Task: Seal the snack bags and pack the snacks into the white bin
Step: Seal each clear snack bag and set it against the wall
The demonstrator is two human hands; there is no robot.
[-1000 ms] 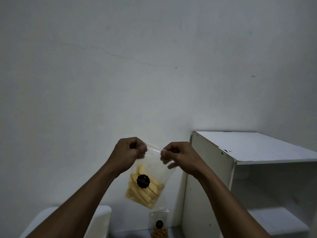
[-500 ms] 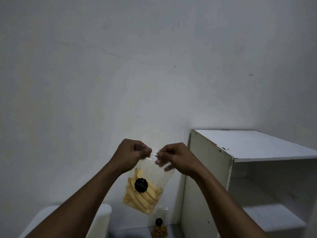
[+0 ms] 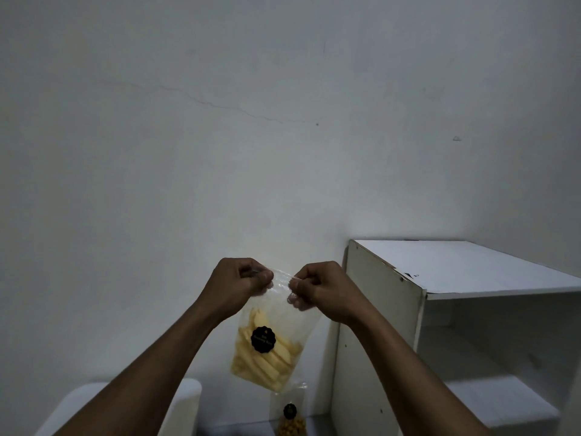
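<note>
Both hands have slid closer together. The left hand (image 3: 239,283) and right hand (image 3: 323,291) each pinch the top of the clear bag of yellow sticks (image 3: 267,357) — fingers hide its corners — and it hangs under them. Two bags: the second bag (image 3: 290,420), cut off below, sits near the white bin (image 3: 185,401).

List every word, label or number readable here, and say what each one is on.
Round black sticker on the bag of yellow sticks: gold lettering, too blurred to read.
Smaller black sticker on the second bag at the bottom edge: too small to read.
Wall and white shelf: no text.
</note>
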